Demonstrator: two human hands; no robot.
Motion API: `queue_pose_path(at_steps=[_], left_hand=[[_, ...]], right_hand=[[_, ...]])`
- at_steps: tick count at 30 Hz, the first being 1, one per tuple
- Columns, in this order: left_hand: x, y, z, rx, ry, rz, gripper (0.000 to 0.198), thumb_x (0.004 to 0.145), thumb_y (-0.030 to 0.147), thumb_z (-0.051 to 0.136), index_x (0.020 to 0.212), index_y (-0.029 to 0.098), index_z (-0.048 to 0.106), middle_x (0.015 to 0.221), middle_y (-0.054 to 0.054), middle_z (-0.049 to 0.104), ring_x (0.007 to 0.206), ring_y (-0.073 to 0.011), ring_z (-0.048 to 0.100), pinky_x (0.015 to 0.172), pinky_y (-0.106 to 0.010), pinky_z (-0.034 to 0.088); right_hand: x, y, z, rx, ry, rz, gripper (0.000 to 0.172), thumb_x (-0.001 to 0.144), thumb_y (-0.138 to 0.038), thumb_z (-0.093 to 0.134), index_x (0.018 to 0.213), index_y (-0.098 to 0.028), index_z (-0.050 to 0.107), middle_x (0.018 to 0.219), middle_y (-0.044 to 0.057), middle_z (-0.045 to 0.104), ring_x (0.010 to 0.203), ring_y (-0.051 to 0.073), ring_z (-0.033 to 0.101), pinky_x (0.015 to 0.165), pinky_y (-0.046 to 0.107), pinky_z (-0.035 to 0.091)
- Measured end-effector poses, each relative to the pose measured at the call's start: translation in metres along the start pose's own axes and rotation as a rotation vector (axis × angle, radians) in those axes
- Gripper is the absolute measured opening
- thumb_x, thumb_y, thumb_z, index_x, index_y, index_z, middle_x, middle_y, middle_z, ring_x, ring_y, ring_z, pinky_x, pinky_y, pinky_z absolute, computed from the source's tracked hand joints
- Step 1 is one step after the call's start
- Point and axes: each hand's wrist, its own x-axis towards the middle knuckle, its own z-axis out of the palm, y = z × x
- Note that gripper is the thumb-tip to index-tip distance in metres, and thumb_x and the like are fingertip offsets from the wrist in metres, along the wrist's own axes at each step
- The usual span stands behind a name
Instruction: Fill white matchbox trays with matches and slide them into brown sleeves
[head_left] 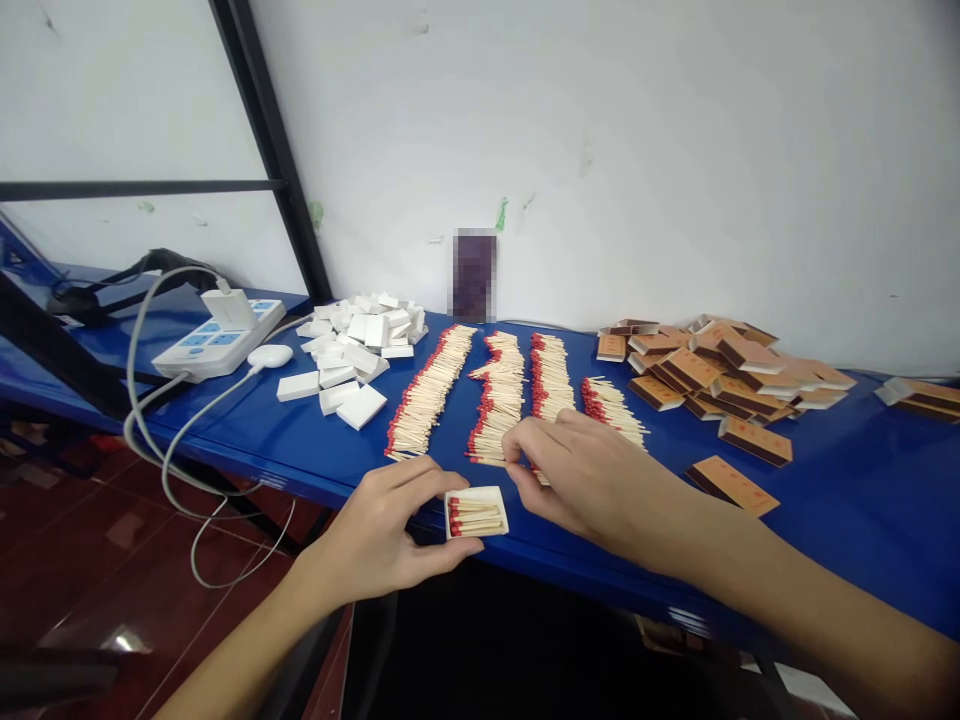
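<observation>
My left hand (pixel 394 525) grips a small white matchbox tray (pixel 499 495) by its sides, thumb below and fingers above, just over the table's front edge. Several red-headed matches (pixel 476 517) lie side by side in that tray, heads to the left. My right hand (pixel 570 465) is at the near end of the second row of matches (pixel 499 400), thumb and index finger pinched on the stick end of a match. Its other fingers cover the near end of the third row (pixel 551 375). A longer row (pixel 431 395) lies left, a shorter one (pixel 611 410) right.
White empty trays (pixel 360 345) are heaped at the left. Orange-brown matchbox sleeves (pixel 720 370) are piled at the right of the blue table (pixel 450 480). A power strip (pixel 221 340) with a white cable (pixel 169 440) stands far left. A pixelated dark object (pixel 474 275) leans against the wall.
</observation>
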Motion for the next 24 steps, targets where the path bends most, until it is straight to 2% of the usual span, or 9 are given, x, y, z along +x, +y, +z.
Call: queue_pose_path(at_steps=[4,9,13,16,20,24], left_hand=[[-0.001,-0.001,0.0,0.005,0.006,0.009,0.03,0.086,0.029,0.078,0.109,0.016,0.065,0.081,0.0,0.06,0.064,-0.0119,0.051,0.06,-0.023,0.041],[0.001,-0.001,0.001,0.015,0.0,0.003,0.028,0.087,0.03,0.078,0.108,0.015,0.065,0.08,0.0,0.059,0.065,-0.0125,0.051,0.06,-0.024,0.041],[0.001,0.0,0.001,0.007,0.008,0.007,0.029,0.086,0.029,0.078,0.108,0.016,0.065,0.08,0.001,0.059,0.065,-0.0124,0.052,0.061,-0.024,0.042],[0.0,0.0,0.0,0.0,0.002,0.0,0.029,0.086,0.028,0.079,0.108,0.016,0.065,0.083,0.0,0.062,0.065,-0.0121,0.052,0.061,-0.024,0.042],[0.0,0.0,0.0,-0.005,-0.003,-0.006,0.029,0.085,0.029,0.079,0.107,0.016,0.065,0.084,0.0,0.063,0.064,-0.0119,0.052,0.059,-0.023,0.042],[0.001,0.0,0.0,0.003,0.009,-0.012,0.028,0.086,0.029,0.077,0.109,0.017,0.065,0.082,0.0,0.063,0.063,-0.012,0.052,0.059,-0.023,0.043]], right_hand=[[-0.002,-0.007,0.002,0.033,-0.071,-0.054,0.019,0.099,-0.016,0.042,0.085,-0.018,0.054,0.06,-0.003,0.057,0.053,0.017,0.056,0.056,0.031,0.027],[-0.004,-0.015,0.01,0.101,-0.167,-0.085,0.015,0.099,-0.021,0.046,0.086,-0.019,0.054,0.062,-0.003,0.061,0.052,0.016,0.057,0.058,0.031,0.028],[-0.002,-0.016,0.006,0.14,-0.233,-0.09,0.015,0.1,-0.021,0.046,0.087,-0.019,0.053,0.065,-0.002,0.062,0.054,0.016,0.056,0.06,0.031,0.028],[0.0,-0.011,-0.001,0.129,-0.205,-0.071,0.017,0.102,-0.022,0.044,0.088,-0.019,0.054,0.066,-0.001,0.063,0.056,0.017,0.057,0.065,0.032,0.03],[0.001,0.0,-0.002,0.0,-0.149,-0.009,0.019,0.101,-0.016,0.042,0.089,-0.017,0.056,0.062,-0.001,0.062,0.053,0.018,0.054,0.069,0.034,0.03],[0.001,0.004,0.007,-0.014,-0.273,0.055,0.016,0.096,-0.013,0.052,0.083,-0.019,0.058,0.07,0.002,0.068,0.06,0.018,0.059,0.068,0.033,0.03]])
